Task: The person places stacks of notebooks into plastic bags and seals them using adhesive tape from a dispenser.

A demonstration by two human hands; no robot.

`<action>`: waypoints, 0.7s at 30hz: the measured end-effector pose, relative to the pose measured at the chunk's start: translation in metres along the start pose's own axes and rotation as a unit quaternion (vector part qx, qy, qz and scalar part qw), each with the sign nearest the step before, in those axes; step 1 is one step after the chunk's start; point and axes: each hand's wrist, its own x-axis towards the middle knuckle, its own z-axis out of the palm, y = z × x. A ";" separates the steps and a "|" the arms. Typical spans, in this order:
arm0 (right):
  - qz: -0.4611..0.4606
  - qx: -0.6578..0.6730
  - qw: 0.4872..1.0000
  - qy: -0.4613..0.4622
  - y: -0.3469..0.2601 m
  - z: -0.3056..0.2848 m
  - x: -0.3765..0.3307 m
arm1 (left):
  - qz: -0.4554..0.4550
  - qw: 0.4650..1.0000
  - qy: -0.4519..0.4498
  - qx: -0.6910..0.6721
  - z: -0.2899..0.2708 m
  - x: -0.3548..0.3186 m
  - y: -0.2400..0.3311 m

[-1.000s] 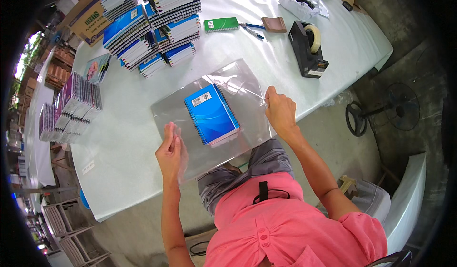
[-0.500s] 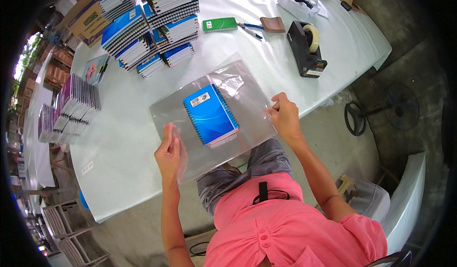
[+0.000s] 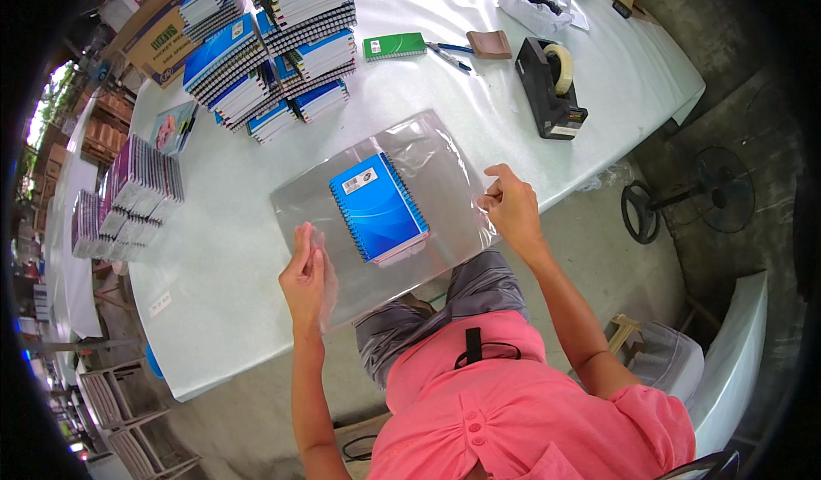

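Note:
A blue spiral notebook (image 3: 378, 210) lies tilted, with a white label at its top, in the middle of a clear plastic sheet (image 3: 299, 202). Whether it rests on the sheet or beneath a layer of it, I cannot tell. My left hand (image 3: 303, 270) is closed on the left edge of the plastic, which is slightly raised along the fingers. At the opposite edge, my right hand (image 3: 511, 209) pinches the plastic between thumb and curled fingers. The sheet's near edge hangs over the table's front edge, above my lap.
Tall stacks of blue notebooks (image 3: 227, 56) and lower purple notebook stacks (image 3: 137, 185) stand on the white-covered table (image 3: 205, 309). Beyond the sheet are a green notebook (image 3: 394, 46), pens (image 3: 451, 56), a brown holder (image 3: 489, 44) and a black tape dispenser (image 3: 547, 95). A fan (image 3: 718, 191) stands at right.
The right edge of the plastic has shifted slightly at my right hand. Both hands stay almost in place, and the notebook has not moved on the sheet.

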 end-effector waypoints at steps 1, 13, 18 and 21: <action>0.017 0.035 0.999 -0.007 -0.004 -0.004 0.001 | 0.000 1.000 0.000 0.001 -0.001 0.000 0.000; 0.116 0.064 0.987 -0.088 0.010 -0.034 -0.025 | -0.028 0.999 0.005 -0.017 0.002 -0.001 0.001; 0.087 0.022 0.995 -0.039 0.012 -0.021 -0.037 | -0.004 1.000 0.000 0.022 -0.001 0.001 -0.004; 0.058 -0.007 0.998 -0.039 0.012 -0.017 -0.040 | 0.002 1.000 0.000 0.030 0.000 0.001 -0.002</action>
